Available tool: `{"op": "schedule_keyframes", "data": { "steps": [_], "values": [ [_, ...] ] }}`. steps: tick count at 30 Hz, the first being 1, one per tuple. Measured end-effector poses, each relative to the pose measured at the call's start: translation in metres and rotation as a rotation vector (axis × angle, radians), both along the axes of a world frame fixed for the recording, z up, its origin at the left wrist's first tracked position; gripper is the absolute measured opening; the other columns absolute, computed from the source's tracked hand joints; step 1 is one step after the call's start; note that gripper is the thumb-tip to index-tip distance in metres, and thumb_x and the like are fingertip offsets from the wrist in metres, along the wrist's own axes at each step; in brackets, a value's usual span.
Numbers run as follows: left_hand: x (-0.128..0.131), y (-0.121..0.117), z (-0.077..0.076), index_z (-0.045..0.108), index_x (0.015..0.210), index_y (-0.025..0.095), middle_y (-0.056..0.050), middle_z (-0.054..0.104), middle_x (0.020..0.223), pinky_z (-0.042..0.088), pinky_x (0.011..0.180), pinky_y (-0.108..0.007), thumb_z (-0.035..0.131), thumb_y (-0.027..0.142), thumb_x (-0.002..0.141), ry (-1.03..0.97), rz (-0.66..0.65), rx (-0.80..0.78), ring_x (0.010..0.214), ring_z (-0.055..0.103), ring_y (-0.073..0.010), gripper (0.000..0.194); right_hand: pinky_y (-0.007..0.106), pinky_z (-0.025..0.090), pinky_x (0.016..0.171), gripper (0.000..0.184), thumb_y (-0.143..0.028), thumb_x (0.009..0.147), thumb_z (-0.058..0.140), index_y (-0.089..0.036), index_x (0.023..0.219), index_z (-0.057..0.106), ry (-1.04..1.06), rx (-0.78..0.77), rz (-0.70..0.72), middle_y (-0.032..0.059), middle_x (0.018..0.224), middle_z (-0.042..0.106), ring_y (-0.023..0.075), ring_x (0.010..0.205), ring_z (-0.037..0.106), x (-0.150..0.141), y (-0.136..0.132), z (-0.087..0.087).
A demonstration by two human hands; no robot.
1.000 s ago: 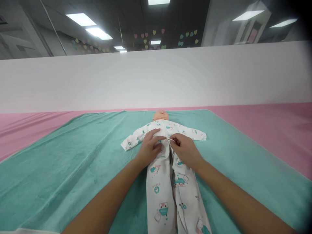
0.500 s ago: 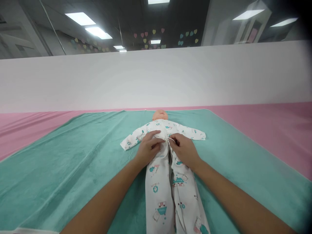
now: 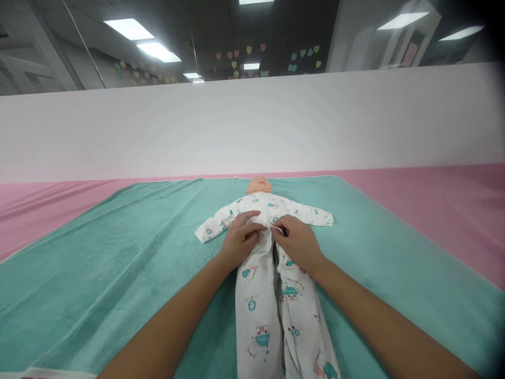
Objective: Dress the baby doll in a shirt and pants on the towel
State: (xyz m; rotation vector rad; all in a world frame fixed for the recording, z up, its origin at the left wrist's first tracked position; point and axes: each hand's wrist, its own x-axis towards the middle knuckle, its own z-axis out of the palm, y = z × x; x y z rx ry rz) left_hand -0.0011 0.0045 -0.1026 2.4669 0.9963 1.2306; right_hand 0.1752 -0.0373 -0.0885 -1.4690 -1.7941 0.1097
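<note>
A baby doll [image 3: 259,185] lies on its back, its head at the far side, dressed in a white printed top [image 3: 310,213] with the sleeves spread wide. White printed trousers [image 3: 258,310] stretch from its waist toward me. My left hand [image 3: 241,238] rests on the left front of the top, thumb and index finger pinched on a thin white tie string [image 3: 271,226] at the middle. Opposite it, my right hand [image 3: 296,239] pinches the same tie at the right, where a small loop shows. Whether the tie is knotted is hidden by my fingertips.
A teal blanket [image 3: 118,273] lies under the doll, with folds on the left. Pink cloth [image 3: 453,210] shows around it. Behind stands a white low wall [image 3: 252,129], with dark glass [image 3: 276,31] bearing heart stickers above.
My right fingers have shifted slightly left, closer to my left fingertips, and the tie's loop sits closer to the doll's middle. My left hand has hardly moved.
</note>
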Motion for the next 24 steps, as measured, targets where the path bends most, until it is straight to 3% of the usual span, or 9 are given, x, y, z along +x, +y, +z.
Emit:
{"op": "schedule_keyframes", "data": {
  "steps": [9,18,24],
  "values": [
    [0.000,-0.001,0.000,0.069,0.091,0.025,-0.001,0.052,0.128,0.037,0.103,-0.039,0.047,0.008,0.079,-0.006,0.003,-0.021,0.119,0.045,-0.0192,0.030,0.025,0.035,0.063,0.021,-0.026,0.088,0.043,-0.021,0.071,0.055,0.030,-0.013,0.105,-0.0017,0.074,0.055,0.0127,0.068,0.050,0.004,-0.002,0.002],
    [0.000,-0.001,0.001,0.069,0.089,0.025,0.000,0.052,0.128,0.036,0.103,-0.039,0.048,0.009,0.080,-0.004,-0.006,-0.019,0.118,0.046,-0.0191,0.028,0.026,0.038,0.060,0.030,-0.038,0.088,0.040,-0.022,0.075,0.062,0.417,-0.225,0.164,-0.0017,0.077,0.064,0.0126,0.062,0.051,0.014,0.005,0.007],
    [-0.001,-0.001,0.001,0.068,0.089,0.024,-0.002,0.052,0.128,0.038,0.102,-0.041,0.048,0.011,0.080,-0.005,-0.008,-0.025,0.118,0.046,-0.0208,0.026,0.026,0.038,0.060,0.016,-0.033,0.081,0.051,-0.025,0.082,0.064,0.280,-0.191,0.176,-0.0029,0.071,0.060,0.0131,0.064,0.051,0.010,0.005,0.007]
  ]
}}
